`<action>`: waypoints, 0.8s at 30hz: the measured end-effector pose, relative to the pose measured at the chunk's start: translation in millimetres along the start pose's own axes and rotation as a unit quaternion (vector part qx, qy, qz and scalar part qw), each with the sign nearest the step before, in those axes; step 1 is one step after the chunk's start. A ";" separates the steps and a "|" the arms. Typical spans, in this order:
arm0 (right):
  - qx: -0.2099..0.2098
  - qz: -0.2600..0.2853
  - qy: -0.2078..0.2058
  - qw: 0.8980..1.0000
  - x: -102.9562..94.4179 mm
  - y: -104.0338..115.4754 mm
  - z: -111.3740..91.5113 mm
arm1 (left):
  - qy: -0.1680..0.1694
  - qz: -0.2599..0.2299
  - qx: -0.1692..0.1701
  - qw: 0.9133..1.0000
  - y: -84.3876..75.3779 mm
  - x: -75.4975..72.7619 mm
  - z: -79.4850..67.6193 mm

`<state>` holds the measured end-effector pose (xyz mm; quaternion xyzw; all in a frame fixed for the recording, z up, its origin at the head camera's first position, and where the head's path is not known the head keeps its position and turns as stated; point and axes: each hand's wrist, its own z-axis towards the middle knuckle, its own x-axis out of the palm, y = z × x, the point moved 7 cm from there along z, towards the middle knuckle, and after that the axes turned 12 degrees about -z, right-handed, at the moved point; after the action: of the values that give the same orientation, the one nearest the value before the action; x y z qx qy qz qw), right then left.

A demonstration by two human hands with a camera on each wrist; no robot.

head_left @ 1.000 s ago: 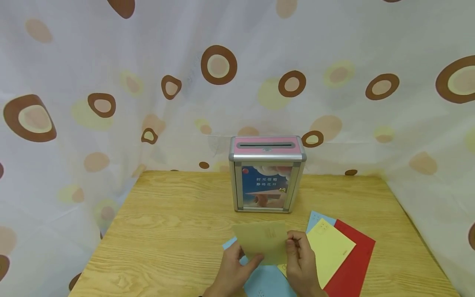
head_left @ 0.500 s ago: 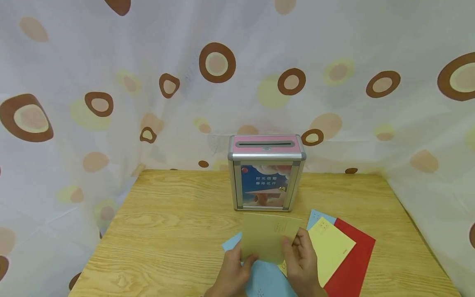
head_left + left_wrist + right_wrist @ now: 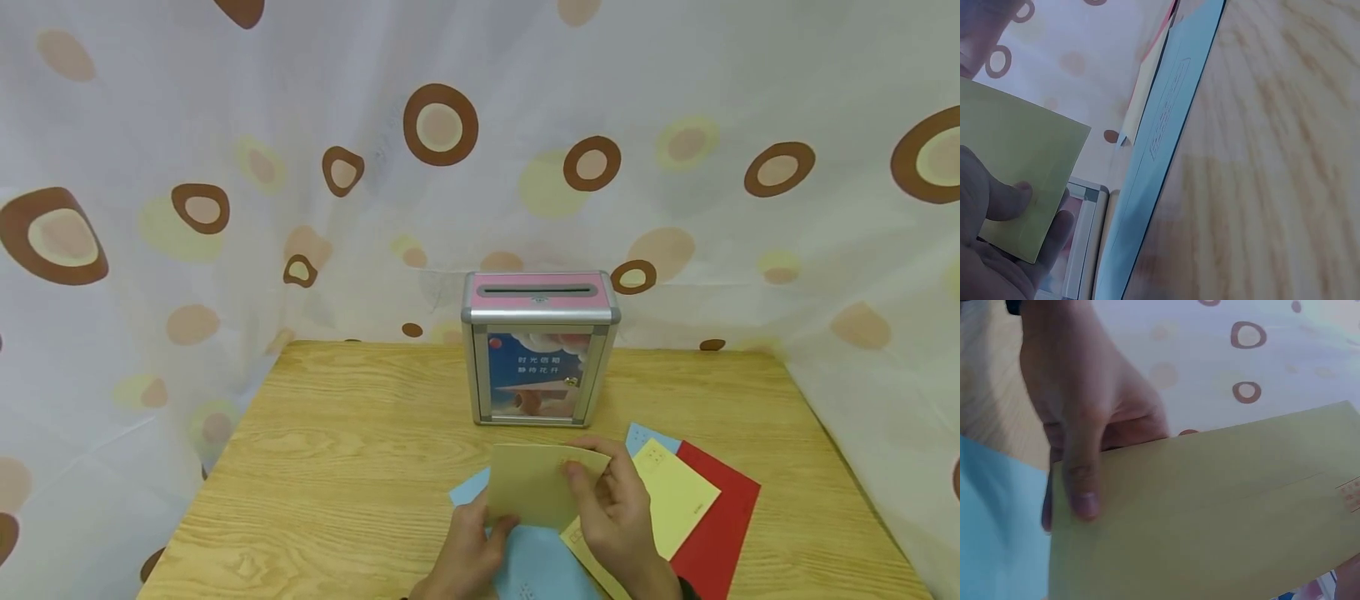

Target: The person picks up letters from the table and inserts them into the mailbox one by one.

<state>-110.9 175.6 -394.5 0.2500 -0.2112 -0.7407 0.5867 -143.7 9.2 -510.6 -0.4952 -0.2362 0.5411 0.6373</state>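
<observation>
A yellow envelope is held up between both hands, above the other envelopes. My left hand pinches its lower left part, with the thumb on the face toward me. My right hand grips the upper right corner, its thumb pressed on the near face and covering part of the print. Under the hands lies a light blue envelope, partly hidden. In the right wrist view the held envelope spreads across the frame, with small red print at its right edge.
A silver-framed letter box with a slotted pink top stands upright behind the hands. To the right, a second yellow envelope overlaps a red envelope and another blue envelope. A patterned curtain surrounds the wooden table.
The held envelope has shifted right and tilted. My right hand has moved up from its right side to grip the upper right corner; the left hand keeps its hold.
</observation>
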 end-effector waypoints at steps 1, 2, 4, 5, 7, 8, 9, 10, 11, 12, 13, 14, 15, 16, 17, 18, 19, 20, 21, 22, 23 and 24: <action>-0.010 -0.009 -0.004 1.000 -0.3 1.2 2.1 | -0.001 -0.001 0.000 1.000 0.7 -0.9 0.2; -0.015 -0.004 -0.002 1.000 0.1 1.9 4.1 | -0.002 -0.002 -0.002 1.000 1.5 -1.7 0.7; -0.016 0.010 0.007 1.000 1.6 3.3 8.0 | -0.004 0.000 -0.002 1.000 2.5 -3.3 2.0; -0.016 0.014 0.012 1.000 2.4 4.3 10.0 | -0.007 0.004 0.001 1.000 2.4 -4.2 3.1; -0.014 0.014 0.022 1.000 3.7 6.2 14.2 | -0.010 0.009 0.008 1.000 0.8 -5.7 6.6; -0.013 0.010 0.026 1.000 4.1 7.2 16.6 | -0.011 0.013 0.011 1.000 -0.3 -6.4 9.3; -0.015 0.002 0.028 1.000 4.1 8.3 19.1 | -0.012 0.016 0.016 1.000 -1.9 -7.3 12.1; -0.018 -0.006 0.029 0.999 3.9 9.5 21.8 | -0.014 0.019 0.021 1.000 -3.9 -8.6 15.6; -0.022 -0.013 0.030 0.999 3.7 10.5 24.5 | -0.015 0.020 0.025 0.999 -6.2 -10.0 19.6; -0.026 -0.021 0.031 0.999 3.3 11.6 27.2 | -0.014 0.020 0.030 0.999 -8.9 -11.6 24.2; -0.030 -0.032 0.032 0.999 2.8 12.8 30.4 | -0.015 0.024 0.039 0.999 -11.9 -13.4 29.1; -0.036 -0.031 0.033 0.998 2.5 14.1 33.5 | -0.014 0.028 0.048 0.998 -15.1 -15.3 34.5; -0.044 -0.035 0.034 0.998 1.9 15.6 36.9 | -0.014 0.031 0.060 0.998 -18.5 -17.3 40.1; -0.053 -0.032 0.035 0.997 1.6 17.3 40.7 | -0.014 0.036 0.074 0.997 -22.1 -19.4 46.0; -0.064 -0.024 0.038 0.997 1.7 19.2 45.0 | -0.013 0.042 0.090 0.995 -26.1 -21.4 52.0; -0.075 -0.015 0.040 0.996 1.8 21.5 49.4 | -0.011 0.047 0.105 0.993 -30.0 -23.3 57.9; -0.087 -0.004 0.044 0.995 2.1 23.9 54.1 | -0.009 0.053 0.120 0.991 -34.0 -25.1 63.5; -0.098 0.009 0.047 0.994 2.2 26.4 59.0 | -0.007 0.058 0.132 0.989 -37.9 -27.0 68.9; -0.108 0.016 0.050 0.993 2.4 28.9 64.1 | -0.004 0.064 0.146 0.987 -41.9 -28.7 74.1; -0.119 0.025 0.053 0.991 2.6 31.4 69.1 | -0.001 0.069 0.156 0.985 -45.8 -30.4 79.1; -0.129 0.032 0.054 0.990 2.4 34.1 74.4 | 0.002 0.075 0.166 0.983 -49.4 -32.0 83.8; -0.140 0.029 0.051 0.988 1.6 36.7 79.3 | 0.006 0.079 0.172 0.982 -53.0 -33.4 88.4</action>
<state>-132.3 167.5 -310.1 0.1971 -0.0824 -0.7321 0.6468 -203.6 15.6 -420.6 -0.3981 -0.0961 0.6195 0.6696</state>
